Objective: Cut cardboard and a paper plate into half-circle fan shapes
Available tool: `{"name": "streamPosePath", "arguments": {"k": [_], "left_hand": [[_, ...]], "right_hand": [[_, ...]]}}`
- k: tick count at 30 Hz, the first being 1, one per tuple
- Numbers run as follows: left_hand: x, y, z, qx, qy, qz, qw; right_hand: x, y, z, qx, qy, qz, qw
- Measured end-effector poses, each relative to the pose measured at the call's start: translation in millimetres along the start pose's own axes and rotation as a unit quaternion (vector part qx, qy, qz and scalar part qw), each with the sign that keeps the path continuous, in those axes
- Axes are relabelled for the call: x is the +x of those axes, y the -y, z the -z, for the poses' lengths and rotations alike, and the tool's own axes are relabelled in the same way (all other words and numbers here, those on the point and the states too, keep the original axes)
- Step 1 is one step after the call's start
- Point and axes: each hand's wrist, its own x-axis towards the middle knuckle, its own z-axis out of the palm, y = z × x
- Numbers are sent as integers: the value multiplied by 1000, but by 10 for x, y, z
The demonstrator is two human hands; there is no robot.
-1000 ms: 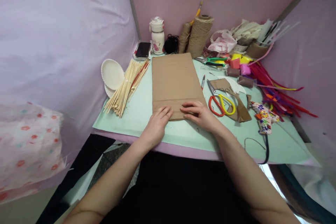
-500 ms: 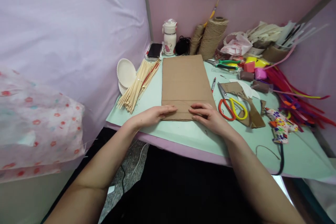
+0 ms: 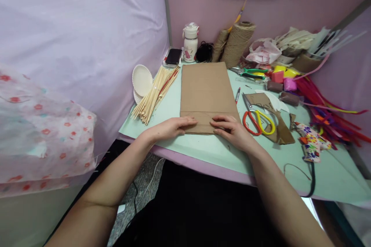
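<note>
A rectangular piece of brown cardboard (image 3: pixel 206 88) lies flat on the table, with creases running across its near end. My left hand (image 3: pixel 176 126) rests on its near left corner, fingers stretched out over the creased strip. On the near right part, my right hand (image 3: pixel 230 128) lies with its fingers bent a little and its fingertips on the cardboard. Both hands are open, and neither is wrapped round anything. Scissors (image 3: pixel 257 121) with one red and one yellow handle lie just right of my right hand. A pen (image 3: pixel 237 95) is beside the cardboard's right edge.
Bamboo sticks (image 3: pixel 155 94) and white oval dishes (image 3: pixel 142 81) are at the left. Behind stand a bottle (image 3: pixel 190 44), a phone (image 3: pixel 174 56) and twine spools (image 3: pixel 240 44). Rightward lie pliers (image 3: pixel 249 72), cardboard scraps (image 3: pixel 282 127), pipe cleaners (image 3: pixel 321 112) and a flower-patterned glue gun (image 3: pixel 313 141).
The view has shifted slightly, so everything appears a little farther right. Both hands stay on the near end of the cardboard, in almost the same place.
</note>
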Motion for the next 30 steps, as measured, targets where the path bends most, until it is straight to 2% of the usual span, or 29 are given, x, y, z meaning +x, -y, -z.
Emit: {"name": "streamPosePath", "arguments": {"k": [14, 30], "left_hand": [[27, 97, -50, -1, -13, -35, 999], [23, 63, -78, 15, -31, -46, 998]], "right_hand": [[-4, 12, 8, -5, 1, 2, 1000], [-9, 16, 33, -19, 16, 11, 1000]]}}
